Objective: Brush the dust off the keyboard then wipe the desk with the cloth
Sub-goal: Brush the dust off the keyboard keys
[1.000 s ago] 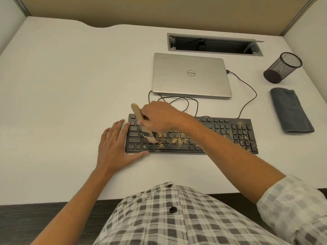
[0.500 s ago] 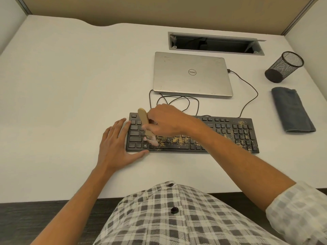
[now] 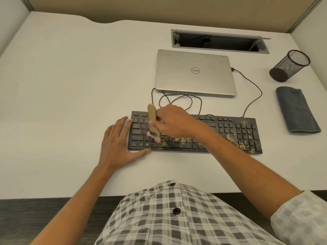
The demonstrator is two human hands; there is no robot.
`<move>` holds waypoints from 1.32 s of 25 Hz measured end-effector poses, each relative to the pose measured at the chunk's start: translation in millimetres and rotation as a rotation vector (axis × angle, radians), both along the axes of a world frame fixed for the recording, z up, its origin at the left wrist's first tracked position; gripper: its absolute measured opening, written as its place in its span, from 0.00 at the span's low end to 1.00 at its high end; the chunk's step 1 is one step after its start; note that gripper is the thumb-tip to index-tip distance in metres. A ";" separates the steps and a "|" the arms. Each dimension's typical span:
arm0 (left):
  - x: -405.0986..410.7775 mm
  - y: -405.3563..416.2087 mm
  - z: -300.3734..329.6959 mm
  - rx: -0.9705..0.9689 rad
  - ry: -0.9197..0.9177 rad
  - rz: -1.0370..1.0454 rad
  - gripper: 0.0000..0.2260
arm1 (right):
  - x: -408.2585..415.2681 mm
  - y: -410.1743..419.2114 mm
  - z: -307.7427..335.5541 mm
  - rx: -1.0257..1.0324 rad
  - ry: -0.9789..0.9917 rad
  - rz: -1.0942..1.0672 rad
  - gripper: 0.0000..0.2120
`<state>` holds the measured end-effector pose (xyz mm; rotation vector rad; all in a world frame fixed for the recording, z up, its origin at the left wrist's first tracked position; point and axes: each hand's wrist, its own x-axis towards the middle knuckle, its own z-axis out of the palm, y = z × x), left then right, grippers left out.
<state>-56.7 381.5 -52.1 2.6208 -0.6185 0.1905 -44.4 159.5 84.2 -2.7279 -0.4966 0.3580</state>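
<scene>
Brushing underway: small wooden-handled brush [image 3: 152,119], light and stiff, best gripped mid-handle, bristles blurred on the left-centre keys of the keyboard [image 3: 230,131]. Right hand [image 3: 174,123] has its fingers clamped on the handle. Left hand [image 3: 120,140] lies flat, fingers spread, steadying the keyboard's left end on the bench [image 3: 70,85]. Since a second ago, brush sits slightly more upright; dust remains mid and right. Cloth [image 3: 297,110] lies untouched, far right.
</scene>
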 end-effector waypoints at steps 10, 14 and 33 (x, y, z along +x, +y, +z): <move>0.2 -0.3 0.6 0.003 -0.004 -0.005 0.48 | -0.3 -0.1 0.0 -0.017 -0.033 -0.013 0.18; 0.5 0.7 0.4 0.004 0.006 0.000 0.49 | 6.2 0.9 -8.6 0.026 -0.205 -0.141 0.19; -0.7 -0.7 0.6 0.003 0.005 0.006 0.49 | -2.8 -2.7 -11.7 -0.057 -0.072 -0.137 0.22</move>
